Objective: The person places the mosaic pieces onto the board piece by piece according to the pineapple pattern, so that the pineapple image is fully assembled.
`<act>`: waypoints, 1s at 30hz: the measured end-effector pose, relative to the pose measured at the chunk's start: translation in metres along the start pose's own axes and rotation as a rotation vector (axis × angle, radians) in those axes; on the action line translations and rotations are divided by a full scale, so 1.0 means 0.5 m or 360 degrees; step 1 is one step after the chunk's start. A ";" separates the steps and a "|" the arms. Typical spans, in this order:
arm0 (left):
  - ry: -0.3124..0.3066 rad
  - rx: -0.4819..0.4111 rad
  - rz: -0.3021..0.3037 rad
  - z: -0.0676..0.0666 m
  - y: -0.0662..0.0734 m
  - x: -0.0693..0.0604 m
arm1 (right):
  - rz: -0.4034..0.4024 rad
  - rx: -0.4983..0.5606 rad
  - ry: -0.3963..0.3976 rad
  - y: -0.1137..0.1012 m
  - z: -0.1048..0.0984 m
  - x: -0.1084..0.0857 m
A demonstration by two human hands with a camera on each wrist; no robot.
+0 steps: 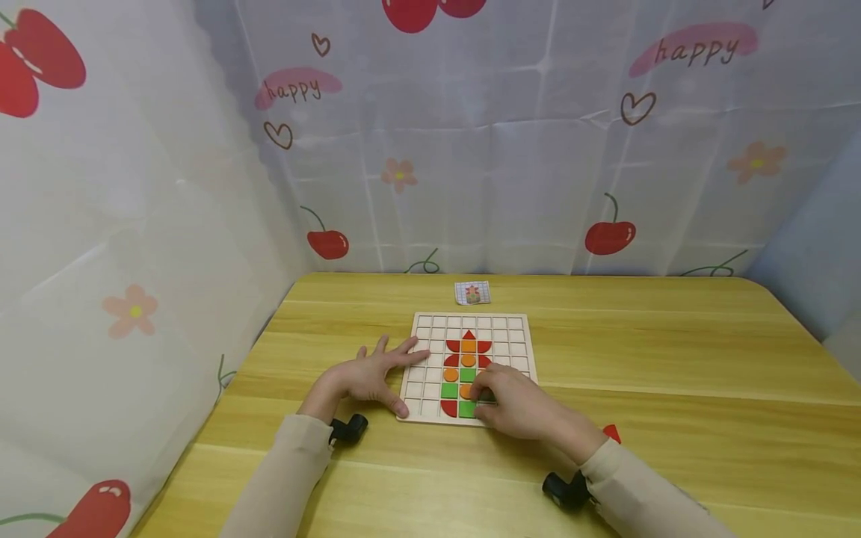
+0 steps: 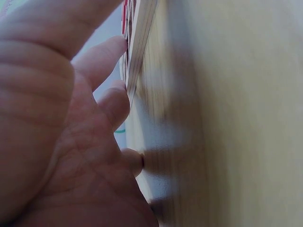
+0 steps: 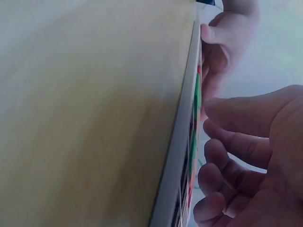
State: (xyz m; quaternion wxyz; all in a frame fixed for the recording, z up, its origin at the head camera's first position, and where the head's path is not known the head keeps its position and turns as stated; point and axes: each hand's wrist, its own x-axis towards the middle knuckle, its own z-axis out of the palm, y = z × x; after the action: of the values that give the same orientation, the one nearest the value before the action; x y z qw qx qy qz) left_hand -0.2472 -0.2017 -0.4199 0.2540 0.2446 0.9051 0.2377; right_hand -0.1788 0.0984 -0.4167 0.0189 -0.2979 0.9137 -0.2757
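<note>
A square wooden grid board [image 1: 420, 373] lies on the table, bearing red, orange and green flat pieces in a column pattern. With fingers spread, my left hand [image 1: 368, 376] rests at its left side, thumb on the near left corner and fingertips over the left edge. My right hand [image 1: 521, 403] is over the pattern's lower right, fingers curled and thumb close to the index finger. The right wrist view shows these fingertips [image 3: 215, 151] beside the board's face; whether a piece is between them is hidden. Nearby lie a green square [image 1: 467, 409] and a red quarter-circle [image 1: 449, 408].
A small picture card [image 1: 472, 293] with a similar pattern lies beyond the board. A red piece [image 1: 610, 433] shows on the table behind the right wrist, partly covered. Printed curtains [image 1: 471, 187] stand behind and to the left of the wooden table [image 1: 639, 359].
</note>
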 end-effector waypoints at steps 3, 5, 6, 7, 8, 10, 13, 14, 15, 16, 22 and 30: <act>0.0003 0.0003 -0.0003 0.000 0.001 0.000 | 0.0016 0.0044 0.0009 0.006 -0.015 -0.007; 0.0008 0.0008 -0.0001 0.000 0.000 0.001 | 0.0045 0.0067 0.0010 0.015 -0.028 -0.015; 0.0013 0.0011 0.0002 0.000 0.000 0.002 | 0.0053 0.0082 0.0002 0.020 -0.036 -0.019; 0.0014 0.0010 0.0003 0.000 0.000 0.002 | 0.0057 0.0087 -0.0004 0.026 -0.044 -0.026; 0.0013 0.0009 0.0005 0.000 0.000 0.002 | 0.0067 0.0101 -0.0019 0.031 -0.052 -0.033; 0.0008 0.0009 0.0007 0.000 -0.001 0.003 | 0.0065 0.0129 -0.0034 0.043 -0.070 -0.049; 0.0000 0.0007 0.0006 0.001 -0.002 0.002 | 0.0025 0.0152 -0.0057 0.063 -0.093 -0.077; 0.0001 0.0013 0.0004 0.002 -0.003 0.002 | 0.0022 0.0155 -0.0067 0.070 -0.100 -0.086; 0.0000 0.0015 -0.0001 0.003 -0.004 0.002 | 0.0009 0.0153 -0.0076 0.077 -0.107 -0.095; 0.0001 0.0012 -0.0003 0.003 -0.005 0.002 | -0.0001 0.0145 -0.0092 0.085 -0.114 -0.104; 0.0011 0.0030 0.0008 0.003 -0.007 0.003 | 0.0024 0.0111 -0.0171 0.132 -0.149 -0.159; 0.0008 0.0030 0.0005 0.002 -0.007 0.004 | 0.0145 0.0003 -0.0191 0.180 -0.163 -0.212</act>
State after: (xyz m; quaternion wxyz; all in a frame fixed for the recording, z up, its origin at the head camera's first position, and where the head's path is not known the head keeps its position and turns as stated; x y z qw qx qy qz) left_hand -0.2491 -0.2031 -0.4233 0.2490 0.2477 0.9076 0.2301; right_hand -0.1560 0.2578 -0.4075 0.0866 -0.2719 0.9233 -0.2571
